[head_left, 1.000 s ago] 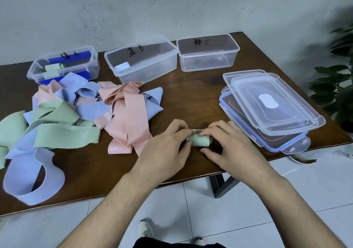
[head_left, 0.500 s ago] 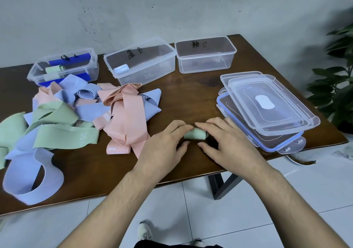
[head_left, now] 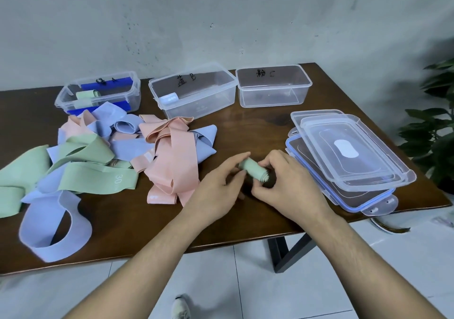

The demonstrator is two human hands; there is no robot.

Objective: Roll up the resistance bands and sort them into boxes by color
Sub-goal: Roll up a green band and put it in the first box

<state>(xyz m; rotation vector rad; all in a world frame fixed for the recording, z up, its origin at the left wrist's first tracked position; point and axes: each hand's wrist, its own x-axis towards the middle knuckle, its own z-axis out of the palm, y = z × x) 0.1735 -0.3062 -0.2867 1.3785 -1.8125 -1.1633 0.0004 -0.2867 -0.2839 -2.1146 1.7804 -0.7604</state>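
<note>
Lifting the green roll (head_left: 253,171) off the table (head_left: 233,222), we have tilted it since a second ago, when it lay flat under our fingers; the coiled end now faces 5 o'clock. Rolling looks finished, so it seems ready for box A (head_left: 98,92) at 10 o'clock. Our left hand (head_left: 216,190) pinches the far end, our right hand (head_left: 290,183) grips the near end. It is a tight, short, pale cylinder with visible layers.
</note>
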